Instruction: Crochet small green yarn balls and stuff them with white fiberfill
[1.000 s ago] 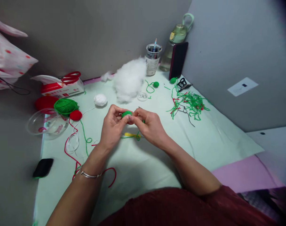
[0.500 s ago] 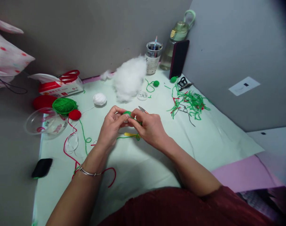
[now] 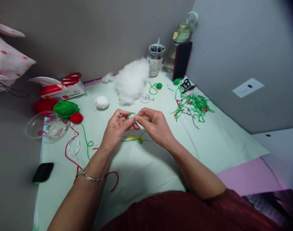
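My left hand [image 3: 116,126] is closed around a small green crochet piece [image 3: 130,115], gripping it between thumb and fingers. A tuft of white stuffing [image 3: 132,116] shows at the opening of that piece. From the right, my right hand [image 3: 156,125] pinches the stuffing, thumb and forefinger together and touching the piece. Green yarn [image 3: 143,132] trails below my right fingers to the table. Beneath the hands lies a crochet hook with a yellow handle [image 3: 132,138], with yarn looped across it.
A heap of white stuffing [image 3: 130,81] lies at the back. Yarn balls [image 3: 66,109], a clear plastic bowl [image 3: 41,125] and a box with red scissors [image 3: 73,78] stand left. Green yarn scraps [image 3: 199,107], a phone [image 3: 182,61] and a bottle [image 3: 172,53] are right.
White stuffing now shows at the green piece, where mostly green was seen before. My right hand has shifted slightly, and the blade tip behind it is mostly hidden now.
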Demonstrator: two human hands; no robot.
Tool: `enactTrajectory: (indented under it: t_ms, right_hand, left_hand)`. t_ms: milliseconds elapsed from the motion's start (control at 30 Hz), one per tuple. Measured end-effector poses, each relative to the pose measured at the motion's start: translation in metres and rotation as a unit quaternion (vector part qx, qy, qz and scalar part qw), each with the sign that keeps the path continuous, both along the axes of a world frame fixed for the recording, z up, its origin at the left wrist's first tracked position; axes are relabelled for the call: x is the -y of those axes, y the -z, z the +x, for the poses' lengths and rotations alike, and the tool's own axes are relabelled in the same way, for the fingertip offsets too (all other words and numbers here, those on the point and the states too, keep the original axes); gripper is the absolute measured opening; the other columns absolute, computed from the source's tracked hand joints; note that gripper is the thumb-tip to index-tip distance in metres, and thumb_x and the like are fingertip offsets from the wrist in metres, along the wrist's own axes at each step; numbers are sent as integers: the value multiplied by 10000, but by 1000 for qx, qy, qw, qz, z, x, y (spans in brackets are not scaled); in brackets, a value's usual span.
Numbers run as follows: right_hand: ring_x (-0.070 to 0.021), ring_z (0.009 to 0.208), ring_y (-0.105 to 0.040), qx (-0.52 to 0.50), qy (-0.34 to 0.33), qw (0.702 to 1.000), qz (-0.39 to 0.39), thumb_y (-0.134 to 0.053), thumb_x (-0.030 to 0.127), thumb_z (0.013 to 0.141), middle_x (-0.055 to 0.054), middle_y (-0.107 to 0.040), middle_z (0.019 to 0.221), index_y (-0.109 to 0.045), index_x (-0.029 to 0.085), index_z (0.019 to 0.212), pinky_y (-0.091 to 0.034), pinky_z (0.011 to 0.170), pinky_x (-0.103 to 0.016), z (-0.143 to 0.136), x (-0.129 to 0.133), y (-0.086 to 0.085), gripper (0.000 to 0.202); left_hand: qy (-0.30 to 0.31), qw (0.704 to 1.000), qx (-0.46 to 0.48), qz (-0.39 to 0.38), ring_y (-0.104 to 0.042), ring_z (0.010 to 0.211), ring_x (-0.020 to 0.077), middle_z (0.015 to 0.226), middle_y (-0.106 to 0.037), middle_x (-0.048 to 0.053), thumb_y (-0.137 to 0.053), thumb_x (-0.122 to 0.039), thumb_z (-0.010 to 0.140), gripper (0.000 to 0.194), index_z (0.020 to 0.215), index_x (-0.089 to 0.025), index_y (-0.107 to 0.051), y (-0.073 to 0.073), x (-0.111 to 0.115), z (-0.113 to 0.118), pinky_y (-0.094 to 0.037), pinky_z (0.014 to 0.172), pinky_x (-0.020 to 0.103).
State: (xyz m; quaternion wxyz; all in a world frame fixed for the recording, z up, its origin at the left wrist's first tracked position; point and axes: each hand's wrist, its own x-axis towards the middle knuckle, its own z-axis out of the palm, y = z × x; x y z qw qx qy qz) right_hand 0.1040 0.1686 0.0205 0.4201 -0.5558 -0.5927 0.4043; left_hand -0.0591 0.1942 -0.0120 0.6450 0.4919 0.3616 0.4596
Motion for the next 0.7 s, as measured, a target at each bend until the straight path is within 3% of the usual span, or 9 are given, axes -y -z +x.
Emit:
enactTrajectory:
  t_ms: [167, 300, 400, 533, 700]
  right_hand:
    - [-131, 551, -423, 101, -14, 994, 45, -559, 294, 971, 52, -542, 571, -554, 227, 797, -312, 624, -281, -13, 11, 0, 186]
    - [-142, 553, -412, 148, -26, 987, 57, -517, 234, 953, 43, -520, 606, -566, 224, 872, -278, 616, -295, -23, 19, 1, 95]
    - [-130, 540, -371, 95, -29, 994, 39, -526, 249, 946, 56, -471, 585, -563, 218, 825, -268, 593, -292, -22, 16, 4, 130]
    - [-113, 534, -331, -36, -21, 999, -22, -601, 466, 945, 68, -432, 545, -591, 209, 730, -242, 549, -283, -13, 3, 8, 335]
    - [-109, 600, -450, -128, -10, 991, -33, -727, 557, 838, 31, -589, 654, -626, 193, 678, -336, 594, -265, -9, -5, 11, 411]
  left_hand:
    - [-76, 996, -14, 38, -693, 672, 140, 761, -667, -29, -864, -430, 808, 376, 940, -213, -587, 11, 1, 6, -588, 663, 260]
    - [-125, 987, -33, 94, -688, 762, 161, 813, -674, 0, -862, -458, 806, 378, 920, -214, -597, 16, 0, 10, -574, 734, 286]
    - [-159, 977, -44, 138, -693, 883, 178, 932, -695, 28, -827, -411, 848, 317, 949, -223, -592, 17, 2, 13, -570, 820, 315]
    - [-184, 964, -64, 180, -682, 963, 177, 1014, -689, 30, -781, -270, 886, 227, 1015, -237, -596, 14, 7, 14, -555, 864, 325]
    - [-117, 974, -65, 184, -690, 1024, 180, 1118, -705, 55, -752, -227, 907, 230, 1079, -231, -600, 1, 8, 6, -573, 897, 326]
